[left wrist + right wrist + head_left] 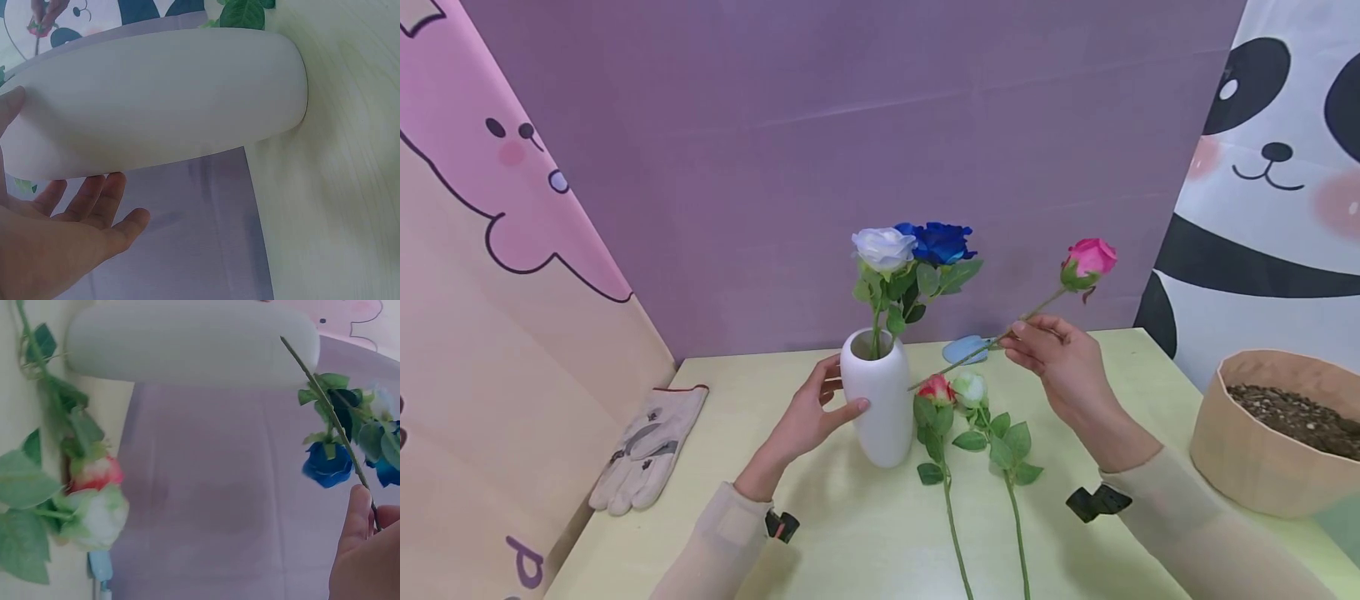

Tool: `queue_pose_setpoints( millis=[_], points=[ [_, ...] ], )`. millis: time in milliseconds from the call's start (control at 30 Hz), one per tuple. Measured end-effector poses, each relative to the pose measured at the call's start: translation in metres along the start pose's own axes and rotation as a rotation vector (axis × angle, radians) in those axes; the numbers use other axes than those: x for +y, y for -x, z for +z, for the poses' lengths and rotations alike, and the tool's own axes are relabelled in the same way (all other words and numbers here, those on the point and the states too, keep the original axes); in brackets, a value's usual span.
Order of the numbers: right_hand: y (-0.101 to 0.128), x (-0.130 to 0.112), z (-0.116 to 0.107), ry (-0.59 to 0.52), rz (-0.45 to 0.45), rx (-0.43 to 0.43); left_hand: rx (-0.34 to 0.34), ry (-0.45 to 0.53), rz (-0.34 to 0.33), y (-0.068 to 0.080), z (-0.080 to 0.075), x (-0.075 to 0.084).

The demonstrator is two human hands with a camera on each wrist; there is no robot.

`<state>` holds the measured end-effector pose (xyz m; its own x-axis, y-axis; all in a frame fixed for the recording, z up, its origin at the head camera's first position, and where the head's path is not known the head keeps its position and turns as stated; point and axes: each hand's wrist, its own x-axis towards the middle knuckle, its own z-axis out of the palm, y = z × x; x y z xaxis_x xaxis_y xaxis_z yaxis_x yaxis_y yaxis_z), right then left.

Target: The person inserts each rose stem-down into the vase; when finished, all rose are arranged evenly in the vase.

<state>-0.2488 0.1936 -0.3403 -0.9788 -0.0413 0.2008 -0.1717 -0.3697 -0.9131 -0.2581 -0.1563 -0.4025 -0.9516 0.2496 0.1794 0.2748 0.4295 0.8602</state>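
Observation:
A white vase (883, 408) stands on the pale yellow table (850, 533) and holds a white rose (883, 247) and a blue rose (942, 242). My left hand (838, 400) grips the vase, thumb on its front and fingers behind. The left wrist view shows the vase (162, 100) against my left hand (62, 237). My right hand (1018, 333) pinches the stem of a pink rose (1090, 258) held in the air. Its cut end points down-left, close to the vase's side. In the right wrist view the stem (325, 406) runs past the vase (187, 344).
Two roses lie on the table right of the vase, a red bud (936, 389) and a white-green bud (970, 387). A blue tool (966, 348) lies behind them. A work glove (647, 446) is at the left edge and a bowl of soil (1285, 429) at the right.

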Motion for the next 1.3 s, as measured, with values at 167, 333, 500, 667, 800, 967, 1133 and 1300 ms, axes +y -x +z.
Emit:
queue_pose_setpoints(
  millis=[167,333,500,667,800,967,1133,1300],
  points=[
    [-0.003,-0.006,0.010,-0.064,-0.030,0.011,0.004,-0.006,0.000,0.000,0.000,0.001],
    [-0.005,-0.011,0.020,-0.123,-0.062,0.025,0.003,-0.011,-0.003,0.001,0.000,0.002],
    [-0.008,-0.013,0.028,-0.166,-0.129,0.043,0.003,-0.015,-0.002,0.001,-0.002,0.002],
    [-0.012,-0.013,0.034,-0.165,-0.149,0.083,0.013,-0.011,0.004,-0.001,-0.003,0.000],
    [-0.015,-0.011,0.040,-0.122,-0.127,0.121,-0.004,-0.017,-0.005,-0.001,-0.003,-0.003],
    [-0.017,-0.005,0.051,-0.072,-0.154,0.093,0.002,-0.012,0.004,-0.001,-0.003,-0.002],
    [-0.019,0.002,0.063,0.029,-0.166,0.072,-0.004,-0.012,0.006,-0.001,-0.002,0.000],
    [-0.019,0.012,0.073,0.125,-0.135,0.036,-0.001,-0.015,-0.017,0.001,0.000,0.001]
  ],
)
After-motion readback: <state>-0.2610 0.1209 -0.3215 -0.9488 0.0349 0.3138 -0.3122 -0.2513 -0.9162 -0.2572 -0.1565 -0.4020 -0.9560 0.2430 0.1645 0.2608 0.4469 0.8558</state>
